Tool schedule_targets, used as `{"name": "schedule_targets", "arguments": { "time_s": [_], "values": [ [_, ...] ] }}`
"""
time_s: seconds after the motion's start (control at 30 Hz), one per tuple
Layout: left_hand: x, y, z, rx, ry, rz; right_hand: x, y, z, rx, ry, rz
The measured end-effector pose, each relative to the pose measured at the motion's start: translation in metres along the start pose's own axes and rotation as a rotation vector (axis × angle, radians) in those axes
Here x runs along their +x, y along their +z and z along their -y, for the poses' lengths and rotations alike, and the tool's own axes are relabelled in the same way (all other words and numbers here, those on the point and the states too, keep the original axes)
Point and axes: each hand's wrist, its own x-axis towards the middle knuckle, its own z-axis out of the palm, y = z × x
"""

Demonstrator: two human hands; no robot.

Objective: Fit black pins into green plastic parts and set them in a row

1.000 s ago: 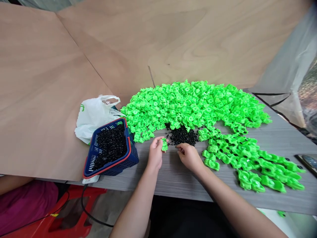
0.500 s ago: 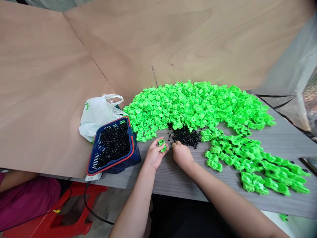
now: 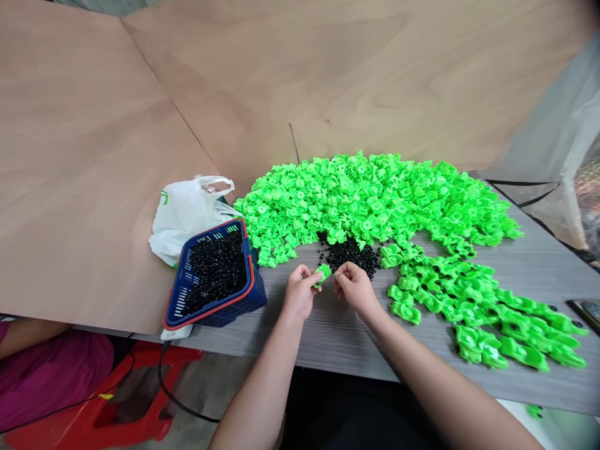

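Note:
My left hand is closed around a small green toy car body, pinched between thumb and fingers. Just to its right, my right hand has thumb and fingertips pressed together. Whatever it pinches, if anything, is too small to make out. A small gap separates those fingertips from the car body. Right behind my hands lies a heap of small black wheel-and-axle parts. Beyond it spreads a big pile of green car bodies. Toward the right, several green cars with black wheels lie grouped on the grey table.
At the left stands a blue basket with a red rim, full of black axle parts, beside a white plastic bag. Wooden panels wall the table's back and left. A phone-like object lies at the right edge. Another person's arm shows far left.
The car body in my left hand has moved right and been turned. My right hand has shifted slightly right, its fingertips now raised beside the black heap.

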Motion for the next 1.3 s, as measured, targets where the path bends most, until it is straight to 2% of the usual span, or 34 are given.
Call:
{"name": "schedule_targets", "arguments": {
  "time_s": [0.1, 0.2, 0.3, 0.43, 0.57, 0.87, 1.07, 1.3],
  "values": [
    [-0.007, 0.010, 0.006, 0.087, 0.006, 0.022, -0.001, -0.002, 0.010, 0.358, 0.085, 0.045],
    [-0.010, 0.015, 0.008, 0.175, 0.011, 0.099, -0.002, -0.007, 0.017, 0.387, 0.053, 0.066],
    [-0.010, 0.017, 0.009, 0.262, 0.033, 0.159, -0.004, -0.014, 0.019, 0.185, -0.061, 0.047],
    [-0.010, 0.020, 0.012, 0.321, 0.111, 0.112, -0.011, -0.019, 0.020, -0.263, -0.321, -0.026],
    [-0.011, 0.022, 0.012, 0.332, 0.152, 0.125, -0.016, -0.019, 0.024, -0.489, -0.456, -0.032],
    [-0.011, 0.019, 0.007, 0.319, 0.133, 0.137, -0.016, -0.018, 0.031, -0.650, -0.426, -0.018],
    [-0.012, 0.019, 0.008, 0.388, 0.158, 0.148, -0.018, -0.017, 0.034, -0.684, -0.435, -0.035],
    [-0.013, 0.021, 0.008, 0.366, 0.126, 0.166, -0.016, -0.018, 0.033, -0.743, -0.422, -0.039]
  ]
}}
